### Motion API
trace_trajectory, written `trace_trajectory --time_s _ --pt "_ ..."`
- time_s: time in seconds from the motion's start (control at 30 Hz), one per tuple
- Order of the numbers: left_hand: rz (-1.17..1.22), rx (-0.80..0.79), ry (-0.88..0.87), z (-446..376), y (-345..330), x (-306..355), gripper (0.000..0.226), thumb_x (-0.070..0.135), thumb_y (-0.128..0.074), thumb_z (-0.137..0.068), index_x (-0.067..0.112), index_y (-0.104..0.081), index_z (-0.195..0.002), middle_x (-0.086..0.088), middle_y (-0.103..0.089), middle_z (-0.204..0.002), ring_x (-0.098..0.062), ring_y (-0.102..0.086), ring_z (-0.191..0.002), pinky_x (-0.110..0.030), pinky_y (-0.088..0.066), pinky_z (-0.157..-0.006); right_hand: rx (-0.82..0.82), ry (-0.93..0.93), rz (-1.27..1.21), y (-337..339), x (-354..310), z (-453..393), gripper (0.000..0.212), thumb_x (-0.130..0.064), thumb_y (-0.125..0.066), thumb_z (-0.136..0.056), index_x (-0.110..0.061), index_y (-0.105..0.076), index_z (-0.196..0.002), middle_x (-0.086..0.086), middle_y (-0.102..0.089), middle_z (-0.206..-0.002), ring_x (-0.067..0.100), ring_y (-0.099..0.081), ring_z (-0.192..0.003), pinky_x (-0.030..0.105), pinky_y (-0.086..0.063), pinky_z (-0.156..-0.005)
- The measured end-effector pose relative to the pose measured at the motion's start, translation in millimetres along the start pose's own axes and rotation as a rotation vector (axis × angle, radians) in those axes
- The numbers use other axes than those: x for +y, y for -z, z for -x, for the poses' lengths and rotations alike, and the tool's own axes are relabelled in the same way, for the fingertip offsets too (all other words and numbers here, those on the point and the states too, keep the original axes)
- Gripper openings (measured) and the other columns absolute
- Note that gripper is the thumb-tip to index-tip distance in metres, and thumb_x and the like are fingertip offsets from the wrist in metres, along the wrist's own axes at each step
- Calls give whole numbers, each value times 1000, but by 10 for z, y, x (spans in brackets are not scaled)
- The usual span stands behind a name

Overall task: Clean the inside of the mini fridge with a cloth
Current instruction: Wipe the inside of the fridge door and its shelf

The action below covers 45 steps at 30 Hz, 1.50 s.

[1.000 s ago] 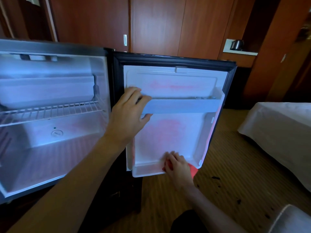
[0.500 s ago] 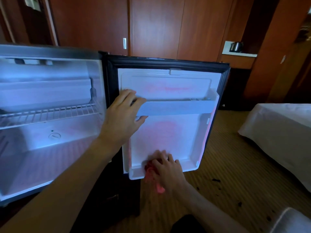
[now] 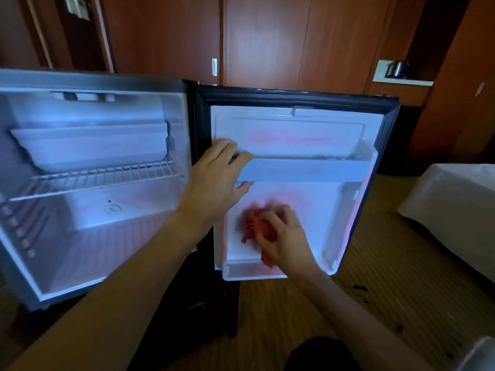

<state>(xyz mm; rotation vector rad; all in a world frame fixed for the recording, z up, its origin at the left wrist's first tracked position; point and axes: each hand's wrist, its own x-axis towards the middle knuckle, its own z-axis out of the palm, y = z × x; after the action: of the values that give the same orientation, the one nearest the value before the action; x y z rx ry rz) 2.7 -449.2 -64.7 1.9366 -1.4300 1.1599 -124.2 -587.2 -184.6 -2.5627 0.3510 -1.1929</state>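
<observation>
Fingers of the left hand (image 3: 214, 183) grip the white plastic door shelf (image 3: 302, 170), steadying the open mini fridge door (image 3: 294, 135), while at five o'clock the right hand (image 3: 286, 236) pinches a crumpled red cloth (image 3: 254, 226) against the liner.

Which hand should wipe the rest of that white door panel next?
The right hand: it already grips the crumpled red cloth against the white inner door panel. The left hand holds the white door shelf, steadying the door.
</observation>
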Motion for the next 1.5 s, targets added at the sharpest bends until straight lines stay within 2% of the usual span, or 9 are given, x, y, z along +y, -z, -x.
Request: trace_trajectory --time_s 0.17,0.37,0.47,0.63,0.87,1.1,1.27,1.37,1.5 --pt "24 -57 -5 -15 36 -34 44 31 -79 -76 7 -69 -111 -11 -65 -104 -32 -57 -118 -35 -42 -99 90 363 277 -145 -54 -319 27 -30 -66 -90 -22 -67 -116 9 -59 -117 34 -54 -103 39 -52 -73" --pt "15 -64 18 -8 27 -5 42 33 -81 -77 11 -70 -111 -7 -65 -105 -28 -57 -122 -34 -46 -98 -330 640 423 -432 244 230 17 -31 -57 -98 -25 -68 -110 -1 -64 -118 28 -60 -108 39 -53 -77" --pt "24 -43 22 -16 19 -7 44 32 -82 -74 10 -70 -110 -8 -66 -103 -29 -59 -118 -34 -46 -97 -299 711 439 -231 295 28 19 -29 -56 -99 -25 -68 -113 4 -63 -115 31 -59 -108 42 -52 -78" --pt "35 -57 16 -6 37 -17 45 33 -79 -74 9 -69 -110 -11 -65 -105 -30 -58 -118 -36 -45 -96 23 587 416 -37 193 -375 15 -30 -60 -98 -25 -66 -111 5 -57 -116 30 -57 -103 39 -45 -76" --pt "28 -78 18 -13 85 -15 43 34 -80 -75 10 -69 -109 -8 -65 -105 -29 -58 -119 -35 -46 -93 -335 713 457 -334 246 131 18 -35 -62 -94 -31 -69 -110 -1 -64 -119 22 -61 -109 34 -55 -75" --pt "66 -73 30 -10 89 -11 40 33 -74 -76 12 -69 -110 -6 -64 -105 -28 -57 -119 -37 -49 -91 31 557 421 29 17 -501 22 -39 -59 -94 -29 -68 -112 3 -56 -105 21 -56 -92 33 -48 -61" --pt "72 -84 36 11 88 -19 40 34 -79 -75 13 -68 -107 -4 -63 -104 -26 -57 -116 -37 -50 -85 -459 800 504 -302 380 208 20 -34 -54 -96 -33 -61 -114 2 -58 -134 23 -55 -127 37 -52 -95" --pt "76 -54 36 -6 74 -29 41 33 -81 -72 13 -69 -105 -5 -64 -102 -27 -58 -115 -35 -48 -86 -294 672 408 -17 332 -67 9 -40 -58 -92 -38 -64 -99 -10 -66 -109 12 -65 -100 33 -58 -71" --pt "82 -52 19 5 44 -52 44 34 -81 -73 11 -68 -108 -8 -64 -106 -29 -57 -118 -39 -51 -88 34 496 501 388 310 -448 28 -46 -57 -92 -33 -62 -116 0 -54 -110 21 -58 -95 27 -40 -51"
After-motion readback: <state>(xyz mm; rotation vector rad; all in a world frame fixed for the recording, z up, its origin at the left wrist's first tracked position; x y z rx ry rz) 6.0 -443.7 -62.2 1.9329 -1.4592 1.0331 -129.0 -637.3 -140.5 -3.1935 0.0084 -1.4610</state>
